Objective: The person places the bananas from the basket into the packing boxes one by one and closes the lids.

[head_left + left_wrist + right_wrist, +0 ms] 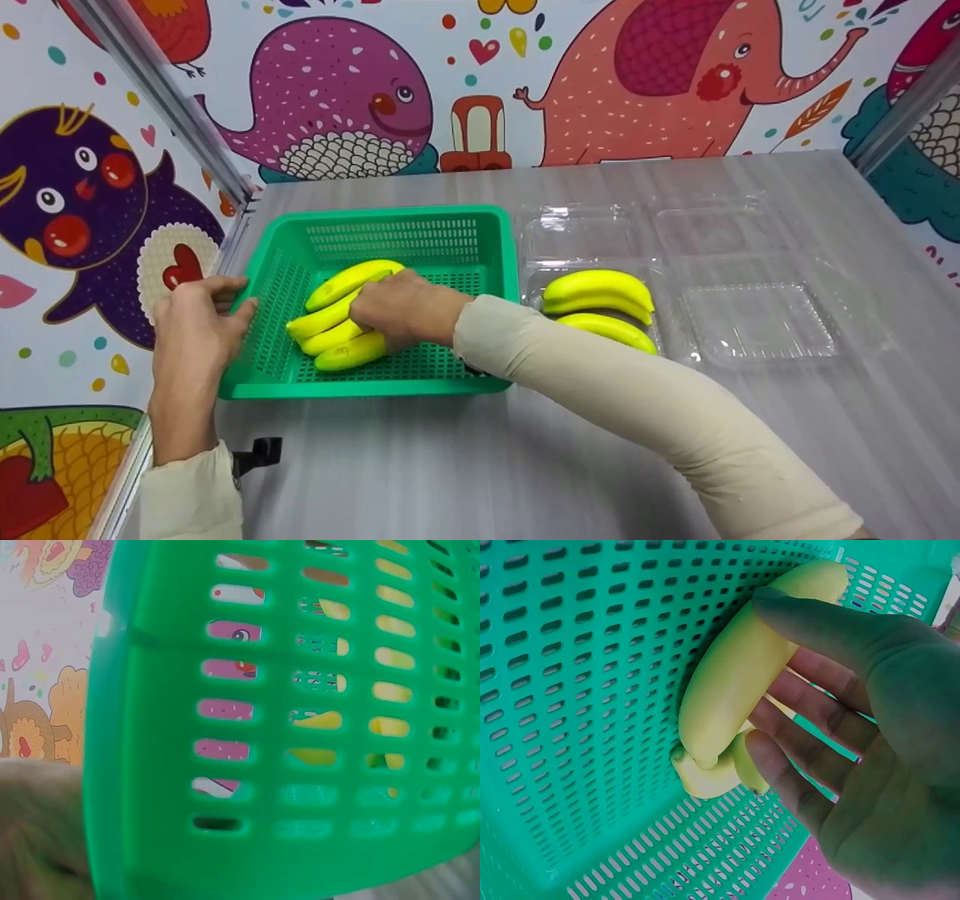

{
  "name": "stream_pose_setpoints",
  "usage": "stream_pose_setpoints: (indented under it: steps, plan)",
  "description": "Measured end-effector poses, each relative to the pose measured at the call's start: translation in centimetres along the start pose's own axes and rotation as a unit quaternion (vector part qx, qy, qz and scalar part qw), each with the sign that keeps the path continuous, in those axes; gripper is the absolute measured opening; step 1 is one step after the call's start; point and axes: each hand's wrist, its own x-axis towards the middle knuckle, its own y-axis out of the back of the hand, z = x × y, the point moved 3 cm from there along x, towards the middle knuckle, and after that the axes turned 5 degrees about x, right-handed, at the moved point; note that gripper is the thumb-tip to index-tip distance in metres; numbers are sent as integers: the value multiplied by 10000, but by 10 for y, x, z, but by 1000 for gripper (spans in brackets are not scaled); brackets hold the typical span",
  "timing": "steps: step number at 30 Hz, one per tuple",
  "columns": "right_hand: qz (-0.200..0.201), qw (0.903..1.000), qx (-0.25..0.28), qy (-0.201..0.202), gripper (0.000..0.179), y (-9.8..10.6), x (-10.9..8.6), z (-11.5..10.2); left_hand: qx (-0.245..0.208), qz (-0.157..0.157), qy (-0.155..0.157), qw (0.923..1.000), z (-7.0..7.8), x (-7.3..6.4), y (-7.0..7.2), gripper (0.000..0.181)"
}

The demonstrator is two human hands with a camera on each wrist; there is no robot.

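Note:
Inside a green plastic basket [375,387], several yellow bananas [345,286] lie side by side. My right hand [401,309] reaches in from the right and covers their right ends. In the right wrist view, its thumb lies on one side of a banana [735,682] and its fingers on the other, pinching it; more bananas [709,780] show behind. My left hand [196,330] holds the basket's left rim, thumb and fingertips over the edge. The left wrist view shows the slotted basket wall [165,765] close up, with yellow visible through the slots.
Right of the basket, clear plastic clamshell containers [757,322] stand with lids raised toward the back. Two bananas [600,294] lie in the nearer one. Cartoon-printed panels [480,67] close off the back and sides of the grey table [420,465].

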Motion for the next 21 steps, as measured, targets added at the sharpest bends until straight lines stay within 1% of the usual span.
stream_pose_setpoints:
  steps: [6,8,11,14,21]
  plan:
    - [294,9986,-421,153,13,17,-15,-12,24,63,-27,10000,0,-1,-2,44]
    - [409,9975,-529,234,12,23,-20,-18,32,97,-32,9999,0,-2,-2,44]
    - [515,9961,-647,310,18,32,-28,-24,65,166,-52,9998,1,-3,-2,43]
    - [575,9957,-638,341,25,39,-37,-26,102,200,-61,9997,2,-3,-2,42]
    - [669,9973,-100,281,43,51,-62,-17,107,120,-36,9999,3,-1,-1,44]
